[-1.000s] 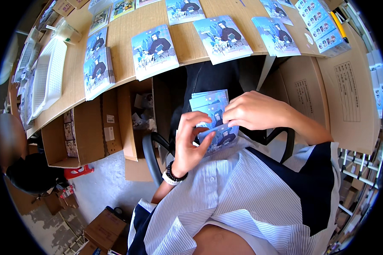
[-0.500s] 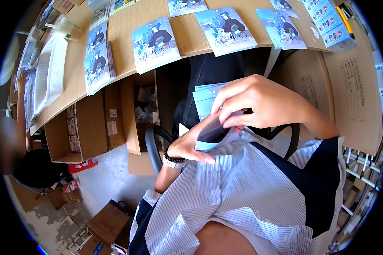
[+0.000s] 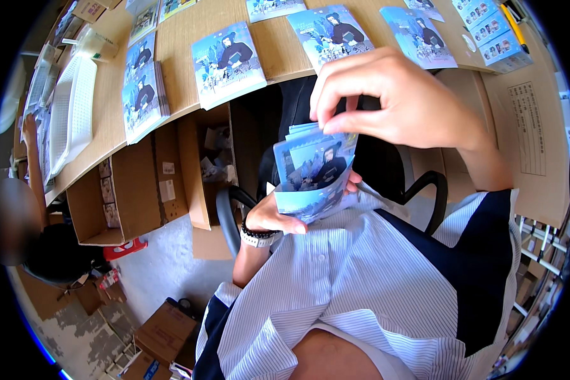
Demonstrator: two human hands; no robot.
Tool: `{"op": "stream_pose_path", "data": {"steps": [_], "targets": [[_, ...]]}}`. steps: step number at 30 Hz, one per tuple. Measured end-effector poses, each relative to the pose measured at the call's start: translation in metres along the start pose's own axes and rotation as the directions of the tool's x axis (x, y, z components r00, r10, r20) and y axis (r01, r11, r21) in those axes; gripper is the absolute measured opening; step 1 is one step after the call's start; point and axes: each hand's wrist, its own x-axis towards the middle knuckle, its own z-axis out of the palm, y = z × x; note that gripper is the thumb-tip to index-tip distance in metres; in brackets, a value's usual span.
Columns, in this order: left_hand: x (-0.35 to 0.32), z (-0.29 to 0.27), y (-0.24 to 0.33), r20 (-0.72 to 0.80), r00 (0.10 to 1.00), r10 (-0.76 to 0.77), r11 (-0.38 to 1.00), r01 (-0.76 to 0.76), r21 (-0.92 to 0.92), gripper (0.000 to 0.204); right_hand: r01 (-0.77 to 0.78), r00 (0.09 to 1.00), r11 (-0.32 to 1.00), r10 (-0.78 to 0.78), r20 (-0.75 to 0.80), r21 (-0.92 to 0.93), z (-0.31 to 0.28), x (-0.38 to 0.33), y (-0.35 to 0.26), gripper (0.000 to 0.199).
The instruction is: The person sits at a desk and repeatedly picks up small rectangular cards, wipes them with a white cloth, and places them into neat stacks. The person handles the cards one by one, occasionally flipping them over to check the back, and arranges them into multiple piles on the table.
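Low in front of my shirt, my left hand (image 3: pixel 271 214) is closed round a blue printed paper pouch (image 3: pixel 310 201), its thumb along the bottom. A picture card (image 3: pixel 316 166) with a dark-clothed figure sticks up out of the pouch's mouth. At the card's top edge, my right hand (image 3: pixel 389 101) pinches with thumb and fingertips. More blue pieces (image 3: pixel 303 129) show just behind the card, mostly hidden. On the table beyond lie stacks of blue printed packs, the nearest being a middle stack (image 3: pixel 228 66) and another stack (image 3: pixel 331 37) to its right.
The wooden table (image 3: pixel 177 88) curves across the far side. A white basket (image 3: pixel 76 107) and a lidded drink cup (image 3: pixel 98 44) stand at its left. Small boxes (image 3: pixel 497 38) sit at the right. Open cartons (image 3: pixel 133 190) stand below. Another person's arm (image 3: pixel 35 158) is at far left.
My right hand has moved up from the pouch's opening and now pinches a card's top edge. The pouch has tipped upright, and the card now shows above its mouth.
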Motion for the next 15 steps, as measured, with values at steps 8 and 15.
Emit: {"op": "stream_pose_path", "data": {"steps": [8,15], "targets": [[0.0,0.001,0.0,0.024,0.997,0.066,0.995,-0.064,-0.074,0.102,-0.048,0.997,0.998,0.046,0.061,0.037,0.02,-0.007,0.007,0.012],[-0.038,-0.021,-0.019,-0.29,0.957,-0.002,0.999,0.015,0.043,0.092,-0.221,0.958,0.948,0.168,0.231,0.227,0.024,-0.012,0.005,0.026]]}}
